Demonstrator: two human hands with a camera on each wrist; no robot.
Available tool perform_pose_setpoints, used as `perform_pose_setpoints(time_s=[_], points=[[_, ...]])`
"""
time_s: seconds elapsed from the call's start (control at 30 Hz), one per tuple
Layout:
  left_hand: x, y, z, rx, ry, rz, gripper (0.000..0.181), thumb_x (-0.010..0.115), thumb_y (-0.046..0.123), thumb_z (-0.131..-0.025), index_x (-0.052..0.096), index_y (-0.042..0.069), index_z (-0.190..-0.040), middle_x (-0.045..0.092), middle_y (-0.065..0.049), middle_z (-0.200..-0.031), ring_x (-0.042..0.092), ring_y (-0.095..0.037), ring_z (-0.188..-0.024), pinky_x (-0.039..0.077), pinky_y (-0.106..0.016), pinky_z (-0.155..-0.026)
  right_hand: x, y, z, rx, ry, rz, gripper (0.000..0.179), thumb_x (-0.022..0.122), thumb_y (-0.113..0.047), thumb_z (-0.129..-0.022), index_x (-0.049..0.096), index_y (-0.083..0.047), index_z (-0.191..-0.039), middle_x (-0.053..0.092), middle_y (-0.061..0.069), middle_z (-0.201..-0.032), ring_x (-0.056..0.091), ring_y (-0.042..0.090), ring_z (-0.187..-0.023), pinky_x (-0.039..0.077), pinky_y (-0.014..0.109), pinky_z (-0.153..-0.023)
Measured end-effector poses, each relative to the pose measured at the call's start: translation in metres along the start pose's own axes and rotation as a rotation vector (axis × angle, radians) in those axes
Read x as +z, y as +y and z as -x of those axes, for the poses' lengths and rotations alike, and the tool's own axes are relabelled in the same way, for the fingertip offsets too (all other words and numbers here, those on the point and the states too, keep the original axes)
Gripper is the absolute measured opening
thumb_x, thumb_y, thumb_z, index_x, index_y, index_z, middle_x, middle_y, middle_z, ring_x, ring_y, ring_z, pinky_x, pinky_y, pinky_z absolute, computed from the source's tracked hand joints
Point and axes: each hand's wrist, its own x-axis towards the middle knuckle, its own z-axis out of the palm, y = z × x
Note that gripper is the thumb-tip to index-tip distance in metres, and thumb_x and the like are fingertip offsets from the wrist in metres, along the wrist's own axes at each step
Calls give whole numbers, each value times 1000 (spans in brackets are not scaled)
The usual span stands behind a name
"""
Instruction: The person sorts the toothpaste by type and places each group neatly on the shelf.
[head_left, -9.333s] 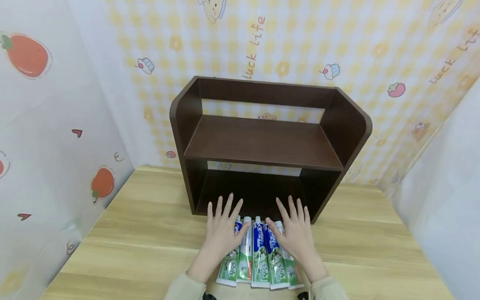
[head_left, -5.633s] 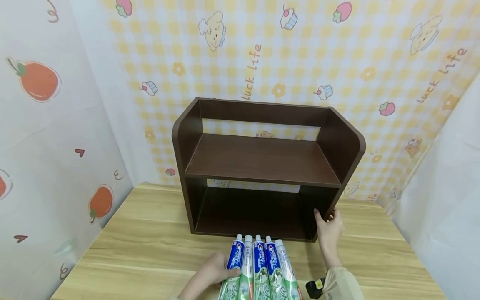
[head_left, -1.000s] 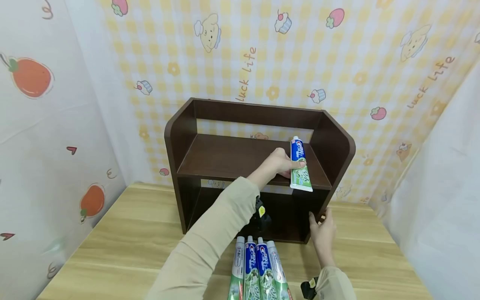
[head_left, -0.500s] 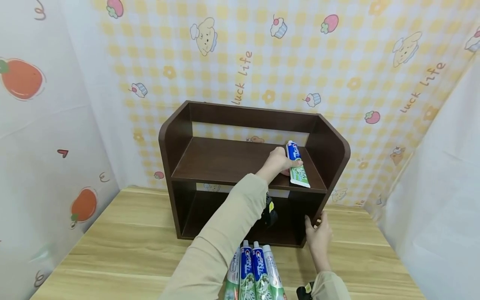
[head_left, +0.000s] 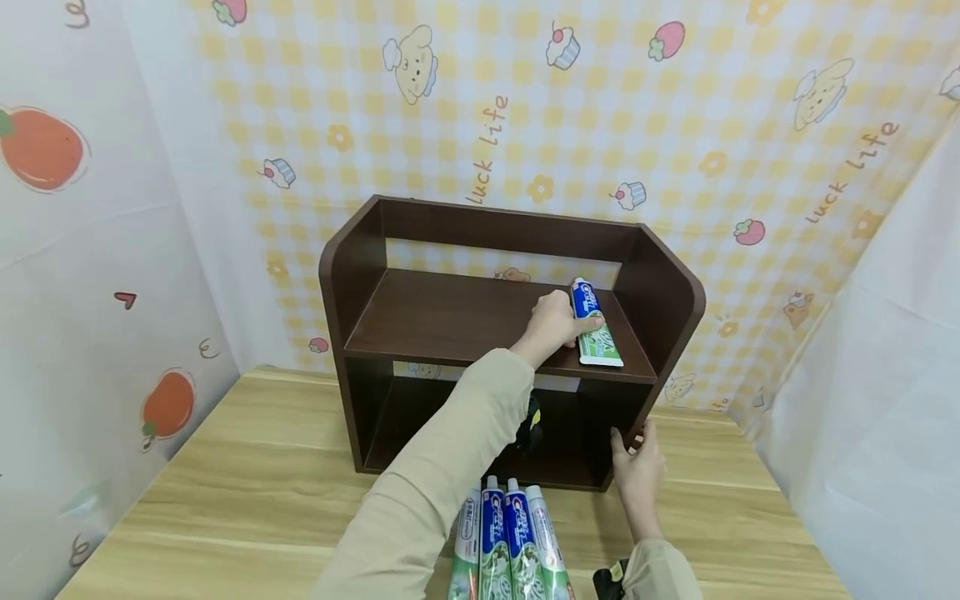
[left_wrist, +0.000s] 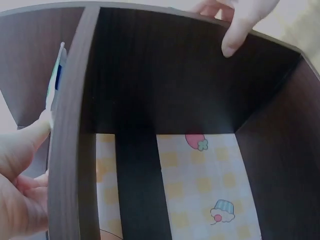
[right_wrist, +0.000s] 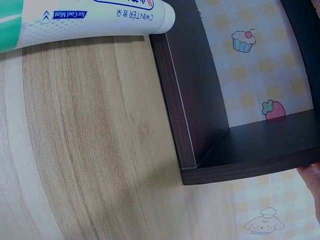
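Observation:
On the right part of the upper board of a dark brown two-tier shelf (head_left: 450,312), a blue, white and green toothpaste tube (head_left: 602,348) lies with its cap toward the back. My left hand (head_left: 553,325) pinches it from the left, thumb across the top; the left wrist view shows the tube (left_wrist: 54,82) edge-on above the fingers. Low on the shelf's right side panel, my right hand (head_left: 639,477) grips the board, its thumb on the inner face. In the left wrist view that right hand (left_wrist: 245,22) hooks over the panel's edge.
Several more toothpaste tubes (head_left: 495,542) lie side by side on the wooden table (head_left: 225,500) before the shelf, partly hidden by the left sleeve (head_left: 431,467). A yellow checked wall covering (head_left: 450,108) stands behind, with white sheets at both sides.
My left hand has lowered the toothpaste tube onto the upper board; earlier it was taken from the left end of the row on the table. My right hand keeps its grip on the side panel.

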Motion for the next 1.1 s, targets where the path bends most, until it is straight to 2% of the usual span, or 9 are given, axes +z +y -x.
perform_pose_setpoints(time_s=[0.2, 0.3, 0.4, 0.5, 0.63, 0.77, 0.9, 1.1], points=[[-12, -4, 11, 12, -84, 37, 31, 67, 32, -82, 58, 3, -90, 66, -8, -72, 56, -8, -45, 45, -18, -48, 0, 2, -2, -19, 6, -9, 20, 64, -7, -82, 48, -2, -93, 63, 20, -94, 64, 42, -85, 52, 48, -65], [-22, -12, 24, 22, -125, 76, 30, 67, 31, -82, 54, 6, -93, 65, -7, -73, 60, -9, -50, 49, -20, -57, -1, 3, -3, -26, 14, -5, 20, 64, -7, -82, 48, -2, -93, 63, 19, -94, 64, 41, -84, 51, 48, -65], [-33, -22, 39, 52, -161, 105, 29, 66, 30, -84, 56, 6, -95, 66, -7, -73, 62, -11, -53, 53, -25, -63, -1, 3, -2, -15, 4, 3, 20, 64, -8, -82, 49, -3, -93, 63, 18, -94, 64, 40, -83, 51, 42, -63], [-42, -34, 54, 75, -181, 136, 27, 65, 30, -84, 57, 7, -95, 66, -7, -70, 62, -12, -53, 54, -26, -63, 0, 3, -1, -5, -6, 2, 20, 64, -9, -82, 49, -3, -92, 63, 18, -92, 64, 40, -83, 50, 39, -62], [-51, -44, 71, 87, -196, 177, 24, 64, 29, -85, 58, 8, -93, 64, -6, -67, 61, -13, -52, 54, -25, -58, 0, 1, -1, -4, -6, -8, 19, 63, -9, -82, 49, -2, -92, 63, 19, -92, 64, 41, -84, 50, 45, -65], [-53, -52, 83, 107, -203, 211, 22, 64, 26, -86, 58, 6, -93, 63, -6, -69, 60, -13, -53, 54, -25, -57, 0, 0, -2, -5, -12, -13, 19, 63, -8, -83, 48, -1, -94, 63, 20, -94, 63, 42, -87, 50, 51, -69], [-51, -63, 95, 112, -216, 242, 21, 64, 24, -86, 58, 6, -93, 62, -7, -72, 60, -13, -54, 54, -25, -54, 0, 0, -2, -1, -17, -8, 19, 62, -9, -83, 48, -2, -94, 63, 19, -95, 63, 42, -87, 49, 51, -70], [-43, -88, 111, 91, -250, 285, 21, 64, 24, -86, 58, 4, -93, 61, -7, -72, 60, -13, -55, 54, -25, -52, 1, 1, -2, 2, -5, -11, 20, 63, -9, -83, 48, -1, -94, 62, 19, -95, 63, 42, -87, 49, 51, -71]])
